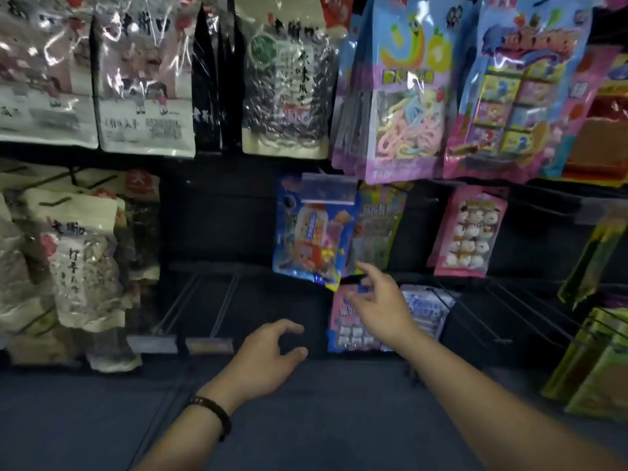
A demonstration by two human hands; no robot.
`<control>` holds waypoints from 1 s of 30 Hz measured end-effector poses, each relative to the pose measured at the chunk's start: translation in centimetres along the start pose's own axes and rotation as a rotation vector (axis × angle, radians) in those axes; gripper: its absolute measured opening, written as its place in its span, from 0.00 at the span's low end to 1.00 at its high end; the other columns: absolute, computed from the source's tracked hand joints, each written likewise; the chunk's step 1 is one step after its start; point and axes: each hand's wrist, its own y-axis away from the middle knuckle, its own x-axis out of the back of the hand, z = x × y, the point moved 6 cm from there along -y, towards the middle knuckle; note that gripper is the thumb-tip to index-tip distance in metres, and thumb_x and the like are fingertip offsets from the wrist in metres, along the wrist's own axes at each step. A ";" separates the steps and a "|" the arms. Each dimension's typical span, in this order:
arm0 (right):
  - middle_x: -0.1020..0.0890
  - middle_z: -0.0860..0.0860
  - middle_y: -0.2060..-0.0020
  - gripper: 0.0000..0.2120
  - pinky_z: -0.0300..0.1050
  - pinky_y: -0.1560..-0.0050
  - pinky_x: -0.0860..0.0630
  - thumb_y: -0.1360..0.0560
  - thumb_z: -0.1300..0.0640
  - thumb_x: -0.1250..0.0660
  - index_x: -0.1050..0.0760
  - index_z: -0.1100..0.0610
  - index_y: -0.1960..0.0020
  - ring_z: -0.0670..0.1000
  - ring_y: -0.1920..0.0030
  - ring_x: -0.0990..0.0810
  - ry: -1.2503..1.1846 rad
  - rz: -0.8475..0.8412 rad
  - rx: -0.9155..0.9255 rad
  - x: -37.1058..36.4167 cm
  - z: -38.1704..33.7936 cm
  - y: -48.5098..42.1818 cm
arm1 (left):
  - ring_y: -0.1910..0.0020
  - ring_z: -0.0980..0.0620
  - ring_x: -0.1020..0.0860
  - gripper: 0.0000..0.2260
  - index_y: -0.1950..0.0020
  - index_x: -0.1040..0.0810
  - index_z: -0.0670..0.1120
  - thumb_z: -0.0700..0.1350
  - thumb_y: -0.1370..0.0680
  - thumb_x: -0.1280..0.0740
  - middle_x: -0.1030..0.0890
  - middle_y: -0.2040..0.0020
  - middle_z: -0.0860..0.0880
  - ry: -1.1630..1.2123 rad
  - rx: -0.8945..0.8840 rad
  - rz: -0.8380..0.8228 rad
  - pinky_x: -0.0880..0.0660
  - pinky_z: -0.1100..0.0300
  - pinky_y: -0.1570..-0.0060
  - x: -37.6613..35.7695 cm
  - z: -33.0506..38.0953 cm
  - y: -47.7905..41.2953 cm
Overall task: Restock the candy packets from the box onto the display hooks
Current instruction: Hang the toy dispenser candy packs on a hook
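A blue candy packet [307,239] hangs on a display hook in the middle row, with a green packet [377,226] beside it and a pink one [467,231] further right. My right hand [380,305] reaches up with loose, spread fingers just below the blue and green packets, holding nothing. It partly covers a pink-and-blue packet [350,331] on the lower row. My left hand [268,355] hovers lower and to the left, fingers loosely curled and empty, a dark bracelet on its wrist. No box is in view.
Bare metal hooks [200,300] stick out on the lower left, more bare hooks [509,311] on the lower right. Large snack bags [85,256] hang at left, colourful candy packets [404,96] above, green packets [598,362] at the right edge.
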 end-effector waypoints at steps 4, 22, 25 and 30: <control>0.19 0.50 0.47 0.13 0.45 0.55 0.22 0.21 0.57 0.29 0.21 0.48 0.38 0.46 0.59 0.19 -0.050 -0.092 -0.019 -0.6 4.0 6.9 | 0.48 0.66 0.19 0.10 0.41 0.17 0.53 0.52 0.21 0.27 0.16 0.46 0.60 -0.168 -0.085 -0.151 0.23 0.63 0.39 -2.2 0.8 3.5; 0.25 0.59 0.32 0.37 0.57 0.36 0.20 0.27 0.40 0.28 0.38 0.52 0.24 0.62 0.36 0.21 0.306 -0.521 -0.766 -14.0 26.0 36.8 | 0.35 0.51 0.23 0.19 0.29 0.23 0.54 0.58 0.18 0.33 0.21 0.32 0.52 -0.519 0.061 -0.745 0.29 0.58 0.39 -15.9 -6.2 19.6; 0.35 0.60 0.28 0.44 0.57 0.32 0.24 0.25 0.36 0.26 0.45 0.54 0.21 0.63 0.29 0.28 0.401 -0.483 -0.745 -15.1 25.8 36.8 | 0.33 0.49 0.24 0.21 0.26 0.25 0.53 0.60 0.18 0.34 0.22 0.30 0.50 -0.531 0.052 -0.798 0.28 0.56 0.37 -16.8 -5.9 19.6; 0.34 0.59 0.29 0.49 0.57 0.33 0.25 0.30 0.32 0.24 0.45 0.54 0.22 0.61 0.28 0.30 0.421 -0.417 -0.827 -16.7 26.8 35.1 | 0.35 0.47 0.22 0.21 0.26 0.27 0.56 0.61 0.17 0.36 0.22 0.29 0.49 -0.597 0.036 -0.903 0.24 0.51 0.37 -18.2 -6.7 20.0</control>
